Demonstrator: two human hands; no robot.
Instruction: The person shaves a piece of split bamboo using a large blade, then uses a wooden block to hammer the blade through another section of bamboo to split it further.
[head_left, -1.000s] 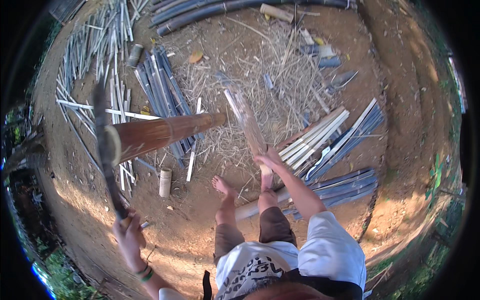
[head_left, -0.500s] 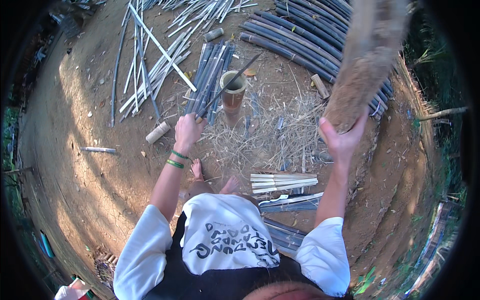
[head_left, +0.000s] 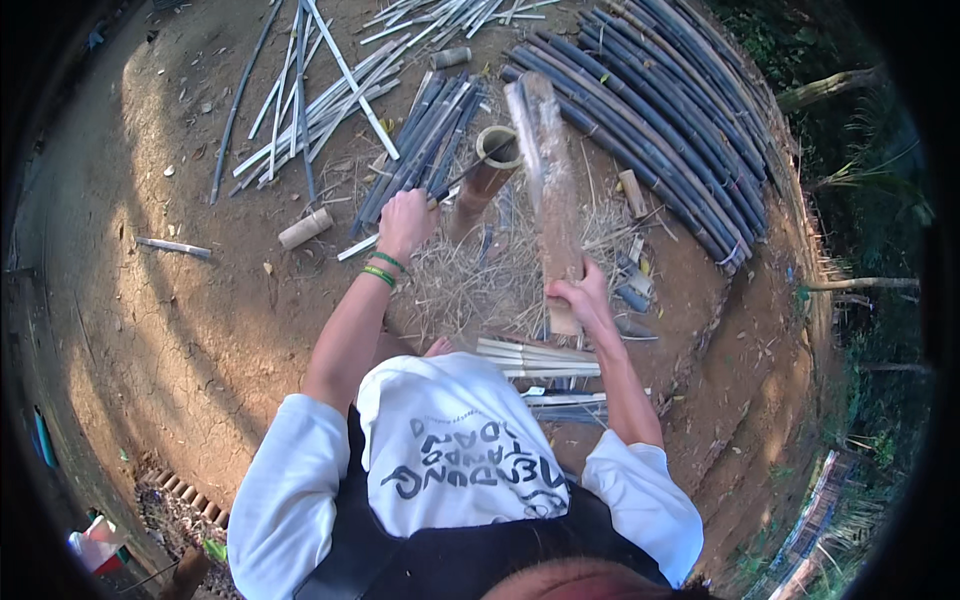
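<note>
Right grip clasps the wooden club, lowered since earlier near the bamboo tube; left grip clenches the knife.

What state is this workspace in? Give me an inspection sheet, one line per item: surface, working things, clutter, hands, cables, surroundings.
Surface: brown earth ground, sunlit in patches at left.
Working things: long-bladed knife reaching across the mouth of a standing bamboo tube, contact unclear; rough wooden piece.
Clutter: fibrous shavings, short bamboo sections, pale strips.
Hands: left hand closed on the knife; right hand gripping the wooden piece's near end.
Cables: nothing seen.
Surroundings: dark poles stacked at upper right; greenery along the right edge.
</note>
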